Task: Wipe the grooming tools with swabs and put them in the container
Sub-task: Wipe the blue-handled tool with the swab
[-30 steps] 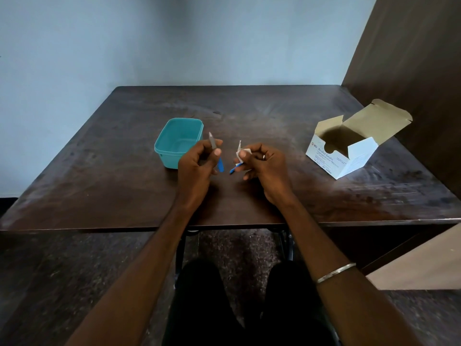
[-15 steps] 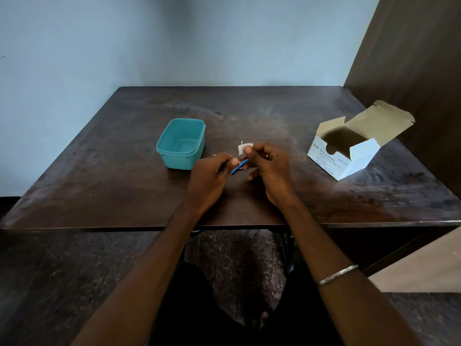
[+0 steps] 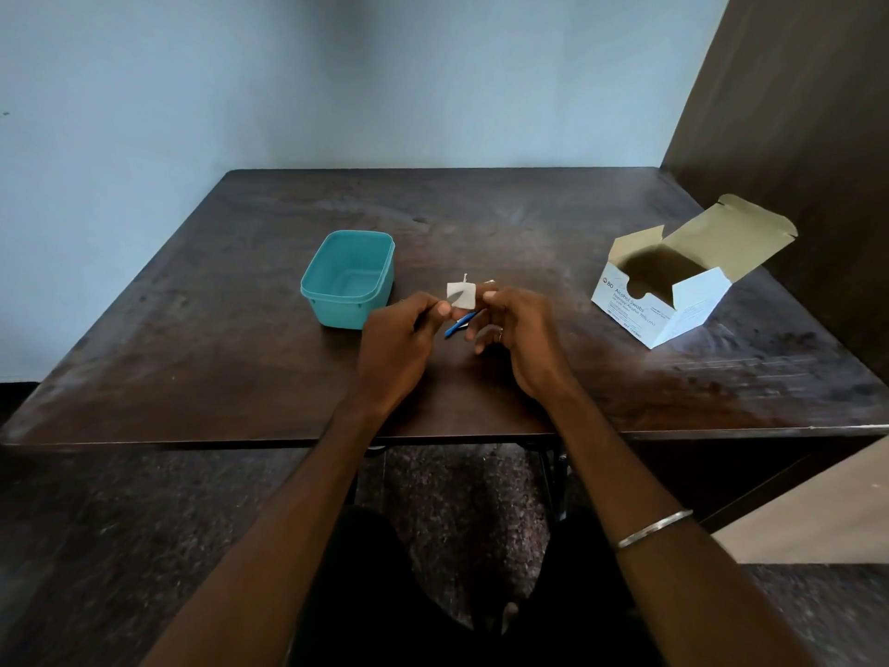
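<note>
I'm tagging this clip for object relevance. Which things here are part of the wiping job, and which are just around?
In the job: white swab, blue-handled tool, teal container, alcohol swab box, left hand, right hand.
Just around: bracelet, table.

The swab [image 3: 461, 296] I pinch is white, the tool [image 3: 459, 324] under it bright blue. My container [image 3: 349, 278] is teal. The desk [image 3: 481, 223] is dark brown with pale scuffs. The swab box [image 3: 673, 300] is white with blue print, tan inside its flaps.
</note>
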